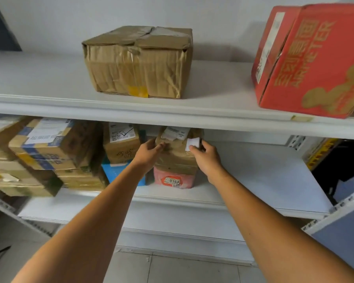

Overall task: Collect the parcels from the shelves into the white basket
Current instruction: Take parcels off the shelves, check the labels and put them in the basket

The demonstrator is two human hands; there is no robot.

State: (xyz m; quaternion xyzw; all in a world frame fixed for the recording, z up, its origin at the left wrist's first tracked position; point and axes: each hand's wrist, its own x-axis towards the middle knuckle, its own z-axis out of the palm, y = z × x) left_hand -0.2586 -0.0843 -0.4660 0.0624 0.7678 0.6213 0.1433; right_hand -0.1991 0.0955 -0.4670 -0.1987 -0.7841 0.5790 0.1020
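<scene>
Head view: left hand (149, 152) and right hand (207, 160) clasp the brown box (176, 158), and a quick pull could drag the pink parcel (172, 178) beneath off the shelf (253, 180).

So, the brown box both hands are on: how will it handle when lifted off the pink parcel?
The brown box probably stays stiff: cardboard, taped. Likely light, since the pink parcel beneath isn't visibly crushed. Its loose white label by the right hand may tear.

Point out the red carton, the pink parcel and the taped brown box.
red carton (319, 64), head view, printed front face.
pink parcel (173, 181), head view, on its numbered sticker.
taped brown box (139, 66), head view, front face.
</scene>
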